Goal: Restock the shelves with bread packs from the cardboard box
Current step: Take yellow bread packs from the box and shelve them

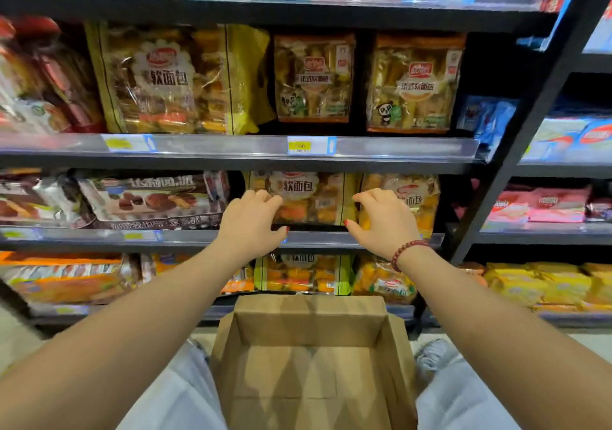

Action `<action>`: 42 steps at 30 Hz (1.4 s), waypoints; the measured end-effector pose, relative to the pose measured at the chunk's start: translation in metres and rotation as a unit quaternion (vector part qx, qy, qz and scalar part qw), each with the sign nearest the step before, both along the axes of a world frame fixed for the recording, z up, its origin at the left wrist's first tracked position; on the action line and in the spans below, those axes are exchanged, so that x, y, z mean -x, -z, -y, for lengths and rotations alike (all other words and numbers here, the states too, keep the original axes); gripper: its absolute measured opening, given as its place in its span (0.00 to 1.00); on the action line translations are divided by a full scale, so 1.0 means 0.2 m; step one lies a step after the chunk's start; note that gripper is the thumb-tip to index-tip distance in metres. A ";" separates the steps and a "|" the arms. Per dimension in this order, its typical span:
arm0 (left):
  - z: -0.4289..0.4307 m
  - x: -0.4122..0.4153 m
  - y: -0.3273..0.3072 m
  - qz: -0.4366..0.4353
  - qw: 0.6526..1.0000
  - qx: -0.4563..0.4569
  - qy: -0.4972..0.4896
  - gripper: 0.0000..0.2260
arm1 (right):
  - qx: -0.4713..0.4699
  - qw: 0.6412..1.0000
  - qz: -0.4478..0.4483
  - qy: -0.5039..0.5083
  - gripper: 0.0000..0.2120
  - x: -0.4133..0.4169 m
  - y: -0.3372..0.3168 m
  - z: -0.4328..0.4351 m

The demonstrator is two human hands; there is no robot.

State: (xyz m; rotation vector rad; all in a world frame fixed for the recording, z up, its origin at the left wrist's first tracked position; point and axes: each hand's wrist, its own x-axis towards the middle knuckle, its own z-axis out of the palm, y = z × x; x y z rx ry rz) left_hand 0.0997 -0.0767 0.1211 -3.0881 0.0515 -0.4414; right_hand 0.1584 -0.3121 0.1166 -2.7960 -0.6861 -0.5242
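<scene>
Two hands, the left hand [252, 222] and right hand [384, 222], curl their fingers round the sides of a pack [311, 202] on the shelf [331, 240], above the box [308, 373].

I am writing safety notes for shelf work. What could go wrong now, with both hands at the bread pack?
The bread pack stands near the shelf front; if the left hand and right hand release it early, it might tip forward. The cardboard box sits between the person's legs: a trip risk.
</scene>
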 end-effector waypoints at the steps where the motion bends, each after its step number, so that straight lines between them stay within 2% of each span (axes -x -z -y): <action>1: -0.02 0.00 0.04 -0.009 1.000 0.004 -0.007 0.24 | 0.006 1.000 -0.007 0.001 0.23 -0.01 0.03 -0.01; 8: -0.12 -0.12 0.33 -0.065 0.996 0.039 -0.035 0.25 | 0.022 0.997 -0.068 0.007 0.24 -0.13 0.28 -0.13; 13: -0.21 -0.29 0.45 -0.071 0.994 0.056 -0.067 0.26 | -0.018 0.993 -0.115 0.017 0.26 -0.29 0.43 -0.20; 20: -0.35 -0.57 0.60 -0.057 0.980 0.141 -0.125 0.30 | -0.087 0.978 -0.178 0.068 0.33 -0.60 0.58 -0.27; 24: -0.40 -0.70 0.66 -0.070 0.973 0.173 -0.135 0.34 | -0.053 0.972 -0.197 0.115 0.33 -0.77 0.64 -0.31; 29: -0.43 -0.79 0.71 -0.095 0.965 0.197 -0.148 0.32 | -0.039 0.963 -0.222 0.148 0.29 -0.88 0.69 -0.38; 35: -0.48 -0.79 0.74 -0.073 0.965 0.198 -0.156 0.31 | -0.036 0.978 -0.177 0.106 0.28 -0.84 0.73 -0.49; 38: -0.48 -0.77 0.72 -0.077 0.969 0.168 -0.161 0.31 | -0.011 0.978 -0.159 0.131 0.28 -0.82 0.72 -0.47; 42: -0.44 -0.79 0.68 -0.012 0.988 0.057 -0.145 0.28 | 0.052 0.985 -0.027 0.165 0.26 -0.77 0.72 -0.48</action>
